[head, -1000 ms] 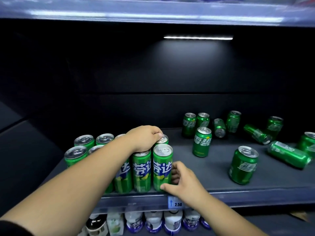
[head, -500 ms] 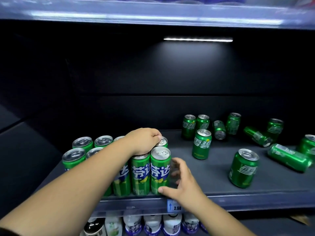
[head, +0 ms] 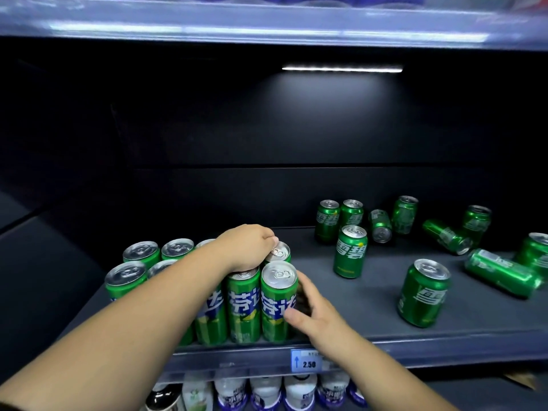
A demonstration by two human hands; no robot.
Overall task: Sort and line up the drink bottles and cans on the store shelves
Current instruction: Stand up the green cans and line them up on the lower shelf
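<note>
Several tall green cans (head: pixel 243 307) stand packed in rows at the left of the dark shelf (head: pixel 355 321). My left hand (head: pixel 246 247) lies curled over the tops of the middle cans, its fingertips on the rim of the back right can (head: pixel 278 252). My right hand (head: pixel 311 312) wraps the right side of the front right tall can (head: pixel 277 301), thumb on its label and fingers behind it. Short green cans are scattered to the right: one upright (head: pixel 350 252), another upright nearer the front (head: pixel 424 295), and one on its side (head: pixel 501 272).
More short cans stand or lie at the back right (head: pixel 326 221) (head: pixel 447 237) (head: pixel 533 250). A price tag reading 2.50 (head: pixel 308 360) sits on the shelf's front rail. White bottles (head: pixel 267 393) fill the shelf below. A lit shelf edge runs overhead.
My right hand has slid its fingers further behind the front right tall can, which sits a little closer to its neighbour. My left hand has stayed on the can tops.
</note>
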